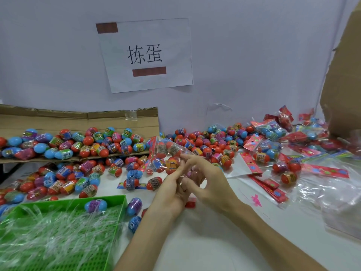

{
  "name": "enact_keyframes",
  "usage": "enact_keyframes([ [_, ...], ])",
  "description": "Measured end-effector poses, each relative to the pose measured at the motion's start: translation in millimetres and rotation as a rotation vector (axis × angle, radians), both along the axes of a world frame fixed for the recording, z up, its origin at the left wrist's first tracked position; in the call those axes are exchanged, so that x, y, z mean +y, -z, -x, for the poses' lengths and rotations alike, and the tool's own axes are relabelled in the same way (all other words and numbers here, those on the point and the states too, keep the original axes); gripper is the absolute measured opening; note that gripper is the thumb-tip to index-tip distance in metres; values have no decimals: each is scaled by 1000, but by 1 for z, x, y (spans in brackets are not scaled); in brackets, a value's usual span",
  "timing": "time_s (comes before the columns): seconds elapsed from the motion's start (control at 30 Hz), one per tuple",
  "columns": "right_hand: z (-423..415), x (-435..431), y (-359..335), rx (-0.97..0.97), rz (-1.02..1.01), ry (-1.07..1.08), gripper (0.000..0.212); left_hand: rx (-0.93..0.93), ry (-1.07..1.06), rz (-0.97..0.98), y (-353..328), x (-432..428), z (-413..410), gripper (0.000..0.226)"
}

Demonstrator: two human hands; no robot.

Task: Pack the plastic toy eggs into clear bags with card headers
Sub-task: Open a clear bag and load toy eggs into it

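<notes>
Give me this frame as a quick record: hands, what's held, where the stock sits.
bag: clear, held up between both hands, several eggs inside
left hand: fingers fairly straight against the bag, grip unclear
right hand: fingers curled in the bag's film
loose eggs: heaped behind the hands and on the cardboard flap
packed bags: piled far right
card headers: stacked right of the hands
green tray: near left, holds clear plastic strips
</notes>
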State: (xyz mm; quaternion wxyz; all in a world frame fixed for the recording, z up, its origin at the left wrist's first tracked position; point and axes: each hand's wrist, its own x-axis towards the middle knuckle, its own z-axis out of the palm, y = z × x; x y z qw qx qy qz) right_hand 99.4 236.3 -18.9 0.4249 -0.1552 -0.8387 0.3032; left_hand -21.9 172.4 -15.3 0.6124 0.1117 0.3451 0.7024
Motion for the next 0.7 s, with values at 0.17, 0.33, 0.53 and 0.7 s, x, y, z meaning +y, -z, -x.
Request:
enact_keyframes([
  [0.17,-2,7,-8,234,-60,198,12,-10,-111,-6,-1,-1,8,23],
  [0.33,-2,8,-9,48,314,189,33,7,-127,-44,5,4,7,22],
  [0.53,3,0,-7,12,362,86,15,147,-43,-107,7,2,1,27],
  [0.7,-2,0,-17,160,483,71,16,183,-17,-177,0,2,-3,34],
])
